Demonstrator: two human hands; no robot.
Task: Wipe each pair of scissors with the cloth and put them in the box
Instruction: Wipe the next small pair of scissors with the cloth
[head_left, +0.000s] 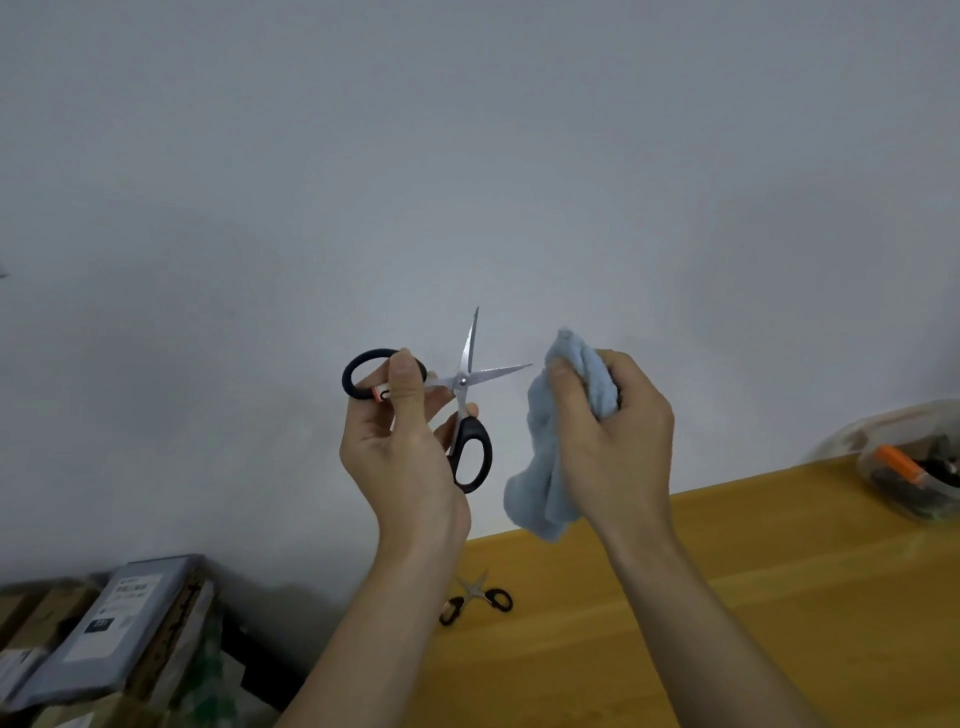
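the left hand (400, 441) holds a pair of black-handled steel scissors (457, 384) raised in front of the wall, blades spread apart, one tip pointing to 12 o'clock and the other to 3 o'clock. the right hand (613, 436) clutches a bunched pale blue cloth (550, 457), just beside that 3 o'clock tip, not touching it. so the cloth hand is likely nearest to wipe along that blade's long axis. a smaller open pair of scissors (475, 597) lies on the yellow wooden bench (727, 597) at 6 o'clock; a clear plastic box (904, 467) sits at 4 o'clock.
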